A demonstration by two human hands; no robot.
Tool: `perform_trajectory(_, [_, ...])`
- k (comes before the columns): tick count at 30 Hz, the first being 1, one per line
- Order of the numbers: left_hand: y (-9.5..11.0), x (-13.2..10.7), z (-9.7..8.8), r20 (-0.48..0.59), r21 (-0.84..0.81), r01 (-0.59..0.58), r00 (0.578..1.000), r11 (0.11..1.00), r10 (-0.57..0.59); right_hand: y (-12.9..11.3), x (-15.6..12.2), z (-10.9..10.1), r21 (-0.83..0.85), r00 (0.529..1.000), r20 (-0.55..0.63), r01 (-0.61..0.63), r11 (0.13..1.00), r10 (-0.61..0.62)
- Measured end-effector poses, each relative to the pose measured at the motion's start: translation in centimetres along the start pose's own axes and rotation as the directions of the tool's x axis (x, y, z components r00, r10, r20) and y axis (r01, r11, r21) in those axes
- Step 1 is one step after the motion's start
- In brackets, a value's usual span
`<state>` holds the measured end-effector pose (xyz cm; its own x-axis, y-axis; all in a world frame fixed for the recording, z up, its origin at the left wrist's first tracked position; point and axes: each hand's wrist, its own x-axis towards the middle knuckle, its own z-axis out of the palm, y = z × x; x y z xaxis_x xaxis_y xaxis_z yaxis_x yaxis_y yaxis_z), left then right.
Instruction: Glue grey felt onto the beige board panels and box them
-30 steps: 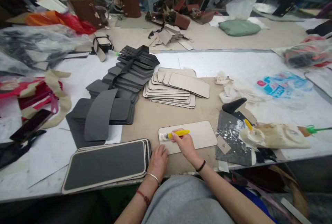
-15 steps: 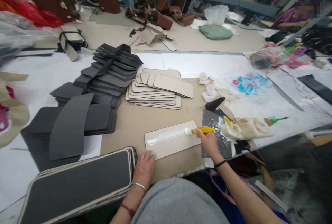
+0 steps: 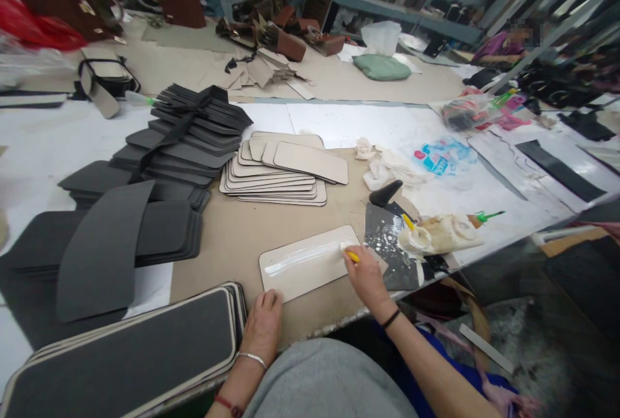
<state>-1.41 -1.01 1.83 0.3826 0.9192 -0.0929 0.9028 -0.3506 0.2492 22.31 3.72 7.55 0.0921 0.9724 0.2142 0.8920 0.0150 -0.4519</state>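
The beige panel (image 3: 310, 272) lies flat near the bench (image 3: 208, 272)'s near edge, between the dark bordered stack (image 3: 121, 360) toward the near left and the spattered grey sheet (image 3: 387, 237) on the right. It looks thin and light, probably stiff enough to lift flat yet able to bend. The white streak (image 3: 300, 258) along it appears wet, so that face would likely be slippery and easily smeared; the bare long edges and rounded corners seem the best places to take hold.

The right hand (image 3: 367, 279) has its fingers closed around the yellow-handled brush (image 3: 354, 256), whose bristles meet the panel toward its far right corner. The left hand (image 3: 264, 321) is loosely spread, fingertips at the panel's near left corner, pinching nothing that shows.

Counted: one panel under the brush, one brush in hand, one whitish container (image 3: 448, 232) on its side near the bench's near edge, with one yellow handle (image 3: 407, 221) at its mouth, and one black-handled tool (image 3: 386, 193) just beyond. The beige stack (image 3: 271, 182) shows at least six panels and the dark bordered stack at least three; the fanned grey pieces (image 3: 179, 146), under one black strap, overlap too much for an exact count.
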Motion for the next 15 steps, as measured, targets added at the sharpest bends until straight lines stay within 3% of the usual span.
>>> perform_trajectory(4, [0.1, -0.2, -0.1, 0.016, -0.027, 0.007, 1.000, 1.000, -0.007, -4.3, -1.6, 1.2, 0.204, 0.992, 0.073, 0.086, 0.975, -0.103])
perform_trajectory(6, [0.2, -0.3, -0.2, 0.022, -0.056, 0.036, 0.999, 0.998, -0.034, -4.3, -1.8, 0.8, 0.226, 0.994, 0.039, 0.087, 0.970, -0.098])
perform_trajectory(11, [0.3, -0.7, -0.3, 0.058, -0.105, 0.029, 0.998, 0.994, -0.023, -2.1, -1.9, 0.3, 0.056, 0.999, -0.032, 0.037, 0.998, -0.035])
perform_trajectory(15, [0.5, -1.2, 0.5, 0.072, -0.086, 0.045, 0.997, 0.995, -0.039, -5.4, -3.4, 1.6, 0.238, 0.992, 0.111, 0.038, 0.971, -0.066])
